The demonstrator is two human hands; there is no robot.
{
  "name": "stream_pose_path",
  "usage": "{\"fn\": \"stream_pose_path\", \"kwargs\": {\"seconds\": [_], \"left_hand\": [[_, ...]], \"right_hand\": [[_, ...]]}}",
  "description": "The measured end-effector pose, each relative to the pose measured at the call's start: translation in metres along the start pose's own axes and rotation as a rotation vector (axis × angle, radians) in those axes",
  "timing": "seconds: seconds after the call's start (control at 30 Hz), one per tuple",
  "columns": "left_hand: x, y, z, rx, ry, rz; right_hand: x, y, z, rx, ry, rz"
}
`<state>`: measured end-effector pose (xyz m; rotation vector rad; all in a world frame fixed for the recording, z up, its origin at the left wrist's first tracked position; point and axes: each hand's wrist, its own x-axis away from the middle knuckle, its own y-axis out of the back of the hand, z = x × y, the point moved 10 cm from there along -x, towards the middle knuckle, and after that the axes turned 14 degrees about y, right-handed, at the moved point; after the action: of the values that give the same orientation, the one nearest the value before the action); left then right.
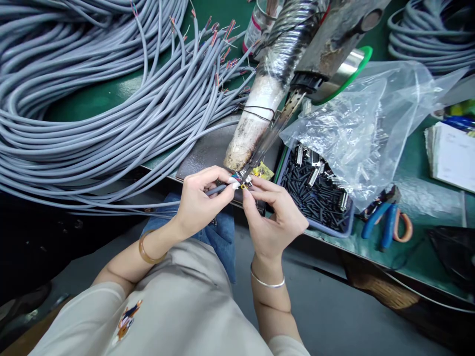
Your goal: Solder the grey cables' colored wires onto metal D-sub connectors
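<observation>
My left hand pinches a grey cable close to its stripped end, where thin coloured wires fan out. Opposite it, the thumb and fingertips of my right hand close around a small metal pin connector, partly hidden by the fingers. A bit of yellow shows between the two hands. The long dark tip of a soldering iron slants down from above and ends right at the connector; contact is too small to make out. Just behind the fingertips lies a yellow scrap.
Many grey cables with stripped ends cover the left. A wrapped white tube slopes beside the iron. To the right stand a bin of black sleeves and connectors, a plastic bag, blue-handled pliers and a paper pad.
</observation>
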<state>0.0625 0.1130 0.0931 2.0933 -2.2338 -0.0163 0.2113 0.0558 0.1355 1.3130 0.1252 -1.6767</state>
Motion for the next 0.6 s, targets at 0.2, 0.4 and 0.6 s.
{"fn": "stream_pose_path", "kwargs": {"seconds": [0.2, 0.4, 0.6], "left_hand": [[0.0012, -0.0003, 0.0060, 0.018, 0.049, 0.014], [0.0005, -0.0001, 0.0059, 0.000, 0.047, 0.001], [0.0018, 0.0007, 0.0061, -0.043, 0.042, -0.014]], "right_hand": [[0.0059, -0.0003, -0.0019, -0.007, -0.010, 0.024], [0.0047, -0.0014, -0.0017, 0.014, 0.000, 0.029], [0.0054, -0.0009, -0.0023, 0.022, -0.009, 0.009]]}}
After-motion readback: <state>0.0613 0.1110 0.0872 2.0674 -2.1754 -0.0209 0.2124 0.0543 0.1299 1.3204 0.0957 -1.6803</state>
